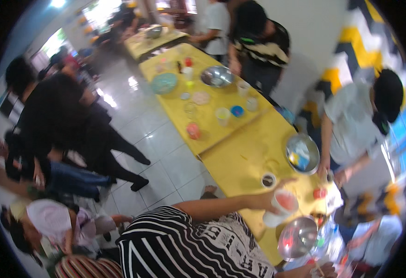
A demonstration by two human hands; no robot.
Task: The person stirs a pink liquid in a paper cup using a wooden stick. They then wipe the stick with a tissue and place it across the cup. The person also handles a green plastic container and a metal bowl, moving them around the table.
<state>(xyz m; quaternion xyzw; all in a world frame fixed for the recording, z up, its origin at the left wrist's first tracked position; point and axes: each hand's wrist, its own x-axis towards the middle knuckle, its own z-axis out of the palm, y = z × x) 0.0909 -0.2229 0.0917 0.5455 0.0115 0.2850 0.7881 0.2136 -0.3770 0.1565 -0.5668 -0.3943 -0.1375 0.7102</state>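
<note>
My left hand [274, 203] reaches out over the yellow table and grips a white cup [286, 201] with pink contents. A second white cup or container [272, 219] shows just below it. Close to this hand, a small white cup with dark contents [268, 180] stands on the yellow table [237, 156]. At the bottom edge is my right hand [323, 270], blurred and partly cut off. A thin pale stick [318, 267] crosses it; whether the fingers hold the stick is unclear. A steel bowl [297, 239] with a red spot inside lies between my two hands.
Across the table, a person in a pale shirt has both hands near a steel bowl [302, 153] holding a blue-and-yellow packet. Farther along are a red-pink container [193, 131], a blue bowl [237, 111], a green bowl [164, 83] and another steel bowl [217, 76]. Several people stand around.
</note>
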